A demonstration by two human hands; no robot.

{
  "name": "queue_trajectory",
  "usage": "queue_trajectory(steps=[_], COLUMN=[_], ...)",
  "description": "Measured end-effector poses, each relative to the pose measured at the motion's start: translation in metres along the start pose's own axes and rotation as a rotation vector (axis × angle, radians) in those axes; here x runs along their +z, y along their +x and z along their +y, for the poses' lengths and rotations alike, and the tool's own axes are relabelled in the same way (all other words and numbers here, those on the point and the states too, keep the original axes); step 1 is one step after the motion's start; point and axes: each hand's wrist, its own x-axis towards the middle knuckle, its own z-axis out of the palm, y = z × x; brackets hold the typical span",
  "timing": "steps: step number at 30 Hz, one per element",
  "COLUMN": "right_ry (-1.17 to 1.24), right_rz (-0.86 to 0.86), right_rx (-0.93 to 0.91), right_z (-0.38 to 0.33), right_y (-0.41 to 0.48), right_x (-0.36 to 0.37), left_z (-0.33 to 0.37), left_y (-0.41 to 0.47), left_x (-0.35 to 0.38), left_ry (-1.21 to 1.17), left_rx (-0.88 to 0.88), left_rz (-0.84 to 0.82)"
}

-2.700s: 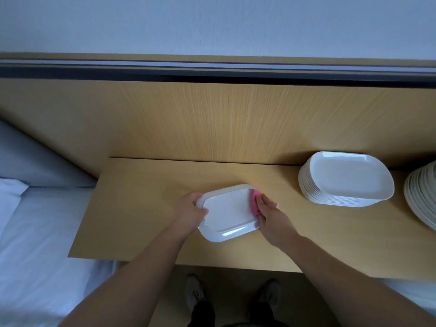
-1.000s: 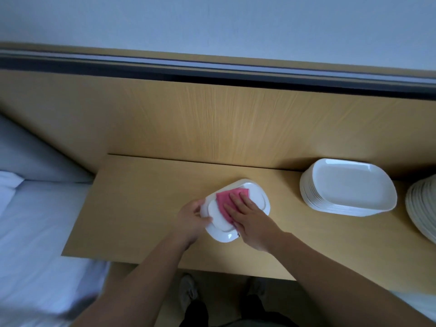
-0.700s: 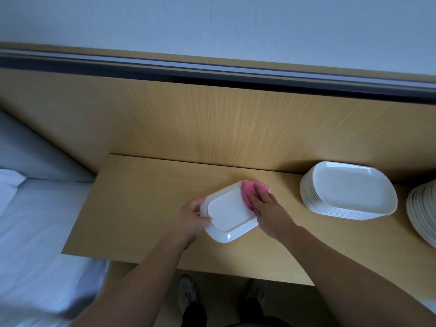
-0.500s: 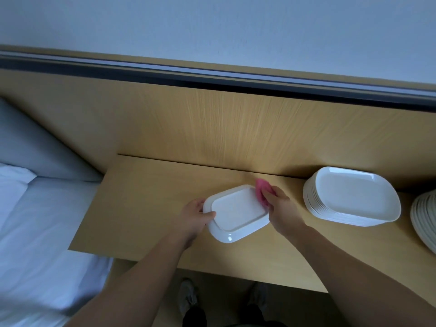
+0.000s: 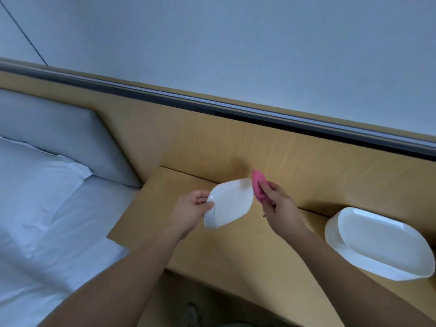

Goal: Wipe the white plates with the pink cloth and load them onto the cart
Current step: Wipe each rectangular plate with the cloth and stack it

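My left hand point(image 5: 191, 210) grips the left rim of a white plate point(image 5: 230, 201), which is lifted and tilted above the wooden shelf point(image 5: 238, 251). My right hand point(image 5: 278, 205) holds the bunched pink cloth point(image 5: 258, 188) just off the plate's right edge, and I cannot tell whether cloth and plate touch. A stack of white plates point(image 5: 379, 244) stands on the shelf at the right. No cart is in view.
A bed with a white pillow point(image 5: 35, 185) and white sheet point(image 5: 47, 244) lies left of the shelf, under a grey padded headboard point(image 5: 59, 133). A wooden wall panel point(image 5: 306, 166) rises behind the shelf. A shoe point(image 5: 192, 315) shows on the floor below.
The cloth has come off the plate's face to its right edge. The plate is raised off the shelf and tilted. My view has swung left, so the bed fills more of the frame.
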Motion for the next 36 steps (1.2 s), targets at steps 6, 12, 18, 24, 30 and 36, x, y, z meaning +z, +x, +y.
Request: queue_trajectory(steps=[6,12,18,24,30,36], right_ry=[-0.049,-0.140,-0.212,-0.286,-0.325,-0.344], right_rz=[-0.052,-0.088,-0.085,-0.082,-0.099,-0.100], right_rx=[-0.061,-0.111,-0.118,-0.078,-0.005,0.050], right_z=[-0.025,-0.042,-0.058,-0.060,-0.064,-0.068], right_y=[0.023,0.035,0.039,0.039,0.035,0.029], right_x=[0.018,0.044,0.067,0.087,0.107,0.114], left_z=[-0.003,-0.028,-0.066,-0.091,-0.122,-0.140], left_y=[-0.003,0.006,0.029,0.051,0.064,0.067], left_x=[-0.045,-0.083,-0.112,-0.132,-0.142,-0.149], left_ry=[0.409,0.809,0.892,0.982,0.982,1.142], left_rx=[0.172,0.268,0.279,0.207,0.119,0.309], left_rz=[0.155,0.215,0.186,0.072,-0.097,-0.142])
